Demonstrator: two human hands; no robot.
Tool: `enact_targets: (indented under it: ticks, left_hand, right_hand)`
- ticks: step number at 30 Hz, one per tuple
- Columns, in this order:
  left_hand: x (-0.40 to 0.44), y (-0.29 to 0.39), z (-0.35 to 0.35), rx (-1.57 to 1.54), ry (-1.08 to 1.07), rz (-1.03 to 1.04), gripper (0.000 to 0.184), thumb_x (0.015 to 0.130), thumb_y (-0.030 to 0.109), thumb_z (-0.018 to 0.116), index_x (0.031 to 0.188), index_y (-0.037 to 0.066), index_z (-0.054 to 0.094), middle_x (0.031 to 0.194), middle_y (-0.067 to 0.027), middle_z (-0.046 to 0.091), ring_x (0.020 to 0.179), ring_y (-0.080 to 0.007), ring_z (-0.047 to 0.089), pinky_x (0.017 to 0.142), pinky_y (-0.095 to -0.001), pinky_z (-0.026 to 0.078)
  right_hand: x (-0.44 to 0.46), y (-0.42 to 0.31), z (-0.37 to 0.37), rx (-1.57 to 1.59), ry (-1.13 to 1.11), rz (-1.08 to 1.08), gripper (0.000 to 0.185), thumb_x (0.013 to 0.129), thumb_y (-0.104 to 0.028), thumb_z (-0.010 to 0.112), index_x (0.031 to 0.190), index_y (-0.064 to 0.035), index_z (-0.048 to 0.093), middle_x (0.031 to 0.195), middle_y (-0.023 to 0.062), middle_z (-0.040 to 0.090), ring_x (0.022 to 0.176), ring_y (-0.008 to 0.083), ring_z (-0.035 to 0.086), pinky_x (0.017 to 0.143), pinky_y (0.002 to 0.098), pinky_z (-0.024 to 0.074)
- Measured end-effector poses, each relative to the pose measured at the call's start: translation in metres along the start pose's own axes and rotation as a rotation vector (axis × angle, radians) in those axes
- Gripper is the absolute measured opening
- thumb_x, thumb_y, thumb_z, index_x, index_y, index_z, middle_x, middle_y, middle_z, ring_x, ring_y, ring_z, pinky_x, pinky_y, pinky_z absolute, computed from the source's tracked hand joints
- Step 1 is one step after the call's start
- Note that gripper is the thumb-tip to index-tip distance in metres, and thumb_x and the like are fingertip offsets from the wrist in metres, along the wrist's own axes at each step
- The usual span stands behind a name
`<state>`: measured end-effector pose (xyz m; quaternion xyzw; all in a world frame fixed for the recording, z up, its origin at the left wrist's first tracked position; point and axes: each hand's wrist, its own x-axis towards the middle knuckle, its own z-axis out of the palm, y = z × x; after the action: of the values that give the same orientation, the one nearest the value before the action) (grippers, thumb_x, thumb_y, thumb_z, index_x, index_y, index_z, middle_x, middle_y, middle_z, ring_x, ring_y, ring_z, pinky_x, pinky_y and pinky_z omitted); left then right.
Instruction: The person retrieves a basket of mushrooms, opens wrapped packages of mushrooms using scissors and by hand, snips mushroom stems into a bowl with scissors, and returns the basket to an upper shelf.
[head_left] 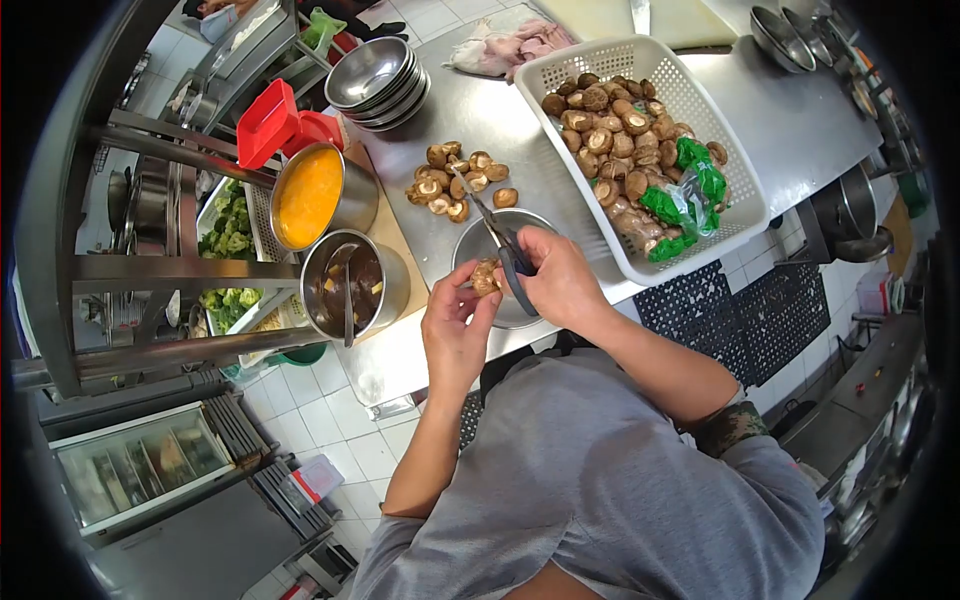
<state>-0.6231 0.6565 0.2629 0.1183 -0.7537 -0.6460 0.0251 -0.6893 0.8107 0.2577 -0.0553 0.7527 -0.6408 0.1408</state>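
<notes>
Between the fingertips of my left hand (458, 325) is a brown shiitake mushroom (486, 277). My right hand (562, 283) is wrapped round the black handles of a pair of scissors (486, 215), whose blades point up and away, slightly apart. Both hands are over a steel bowl (512, 318), and they hide much of its inside. Beyond the bowl, a small pile of shiitake mushrooms (440, 184) lies on the steel table (500, 120). To the right, a white perforated basket (700, 262) holds many more mushrooms and a green and clear plastic bag (690, 190).
At left stand a pot of orange liquid (312, 198) and a pot of dark sauce with a ladle (352, 285). Stacked steel bowls (375, 80) sit behind them. A metal shelf frame (190, 270) rises at the left. Pale raw meat (515, 48) lies near a cutting board (690, 25).
</notes>
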Motion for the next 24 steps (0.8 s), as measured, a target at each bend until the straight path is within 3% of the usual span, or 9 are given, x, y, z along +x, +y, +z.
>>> enact_targets:
  ticks: [1,4,7,10,13,19,23,24]
  left_hand:
    - [-0.001,-0.002,-0.002,-0.05,-0.021,-0.027,0.043,0.09,0.0,0.069,0.131,-0.002,0.056,0.114,-0.0105,0.064,0.096,-0.0146,0.066,0.086,-0.03,0.056]
    - [0.001,-0.009,-0.008,-0.176,-0.058,-0.082,0.042,0.093,0.002,0.066,0.134,-0.001,0.054,0.116,-0.0103,0.066,0.098,-0.0138,0.065,0.09,-0.029,0.054]
    - [0.006,-0.013,-0.017,-0.275,-0.038,-0.125,0.041,0.096,0.004,0.062,0.135,-0.002,0.053,0.116,-0.01,0.066,0.101,-0.0144,0.064,0.093,-0.0299,0.053]
    - [0.008,-0.008,-0.024,-0.401,-0.004,-0.187,0.04,0.098,0.005,0.06,0.136,-0.003,0.052,0.118,-0.01,0.066,0.104,-0.0156,0.064,0.094,-0.0316,0.053]
    - [0.012,-0.007,-0.029,-0.466,0.007,-0.195,0.04,0.098,0.006,0.06,0.136,-0.004,0.052,0.116,-0.0108,0.066,0.1,-0.0159,0.065,0.091,-0.0303,0.054]
    - [0.021,-0.001,-0.03,-0.642,-0.027,-0.284,0.041,0.1,0.012,0.059,0.137,-0.004,0.05,0.123,-0.0133,0.064,0.103,-0.0197,0.066,0.092,-0.0323,0.055]
    - [0.059,0.044,0.01,-0.596,-0.223,-0.225,0.047,0.101,0.017,0.06,0.14,-0.005,0.047,0.124,-0.0142,0.063,0.107,-0.0222,0.065,0.094,-0.0332,0.055]
    - [0.074,0.061,0.021,-0.575,-0.287,-0.186,0.048,0.101,0.018,0.061,0.14,-0.006,0.047,0.124,-0.0143,0.063,0.108,-0.0229,0.065,0.094,-0.0334,0.055]
  right_hand:
    - [0.0,-0.001,0.0,-0.013,0.006,-0.003,0.017,0.081,-0.007,0.074,0.084,0.0017,0.06,0.073,0.0158,0.063,0.063,0.0239,0.057,0.063,0.0384,0.0461]
    - [0.003,0.012,-0.002,-0.045,-0.067,0.023,0.014,0.084,-0.004,0.074,0.086,-0.0026,0.06,0.076,-0.0036,0.061,0.069,0.0033,0.053,0.059,0.0235,0.0441]
    - [0.006,0.015,-0.006,0.034,-0.072,0.001,0.017,0.084,-0.008,0.075,0.084,-0.0007,0.06,0.072,0.0019,0.063,0.064,0.0096,0.057,0.059,0.027,0.0454]
    - [0.001,-0.006,-0.024,-0.478,-0.053,-0.095,0.024,0.083,-0.016,0.077,0.083,0.0009,0.059,0.07,0.0108,0.063,0.06,0.0213,0.059,0.059,0.0316,0.0469]
    - [-0.009,-0.004,-0.027,-0.527,0.064,-0.27,0.032,0.082,-0.023,0.079,0.083,0.0012,0.059,0.071,0.0175,0.062,0.06,0.0312,0.059,0.06,0.036,0.0481]
    - [-0.049,-0.015,-0.058,-0.412,-0.043,-0.103,0.038,0.08,-0.03,0.083,0.086,0.0013,0.062,0.068,0.0108,0.063,0.058,0.0225,0.061,0.055,0.0358,0.0464]
    - [-0.078,0.005,-0.073,0.015,0.015,0.044,0.032,0.081,-0.024,0.084,0.087,-0.0006,0.063,0.069,-0.0012,0.061,0.064,0.0035,0.05,0.056,0.0231,0.0413]
    - [-0.079,0.006,-0.076,0.016,0.027,0.044,0.032,0.081,-0.024,0.084,0.088,-0.0006,0.063,0.07,-0.0008,0.062,0.065,0.0039,0.05,0.056,0.0235,0.042]
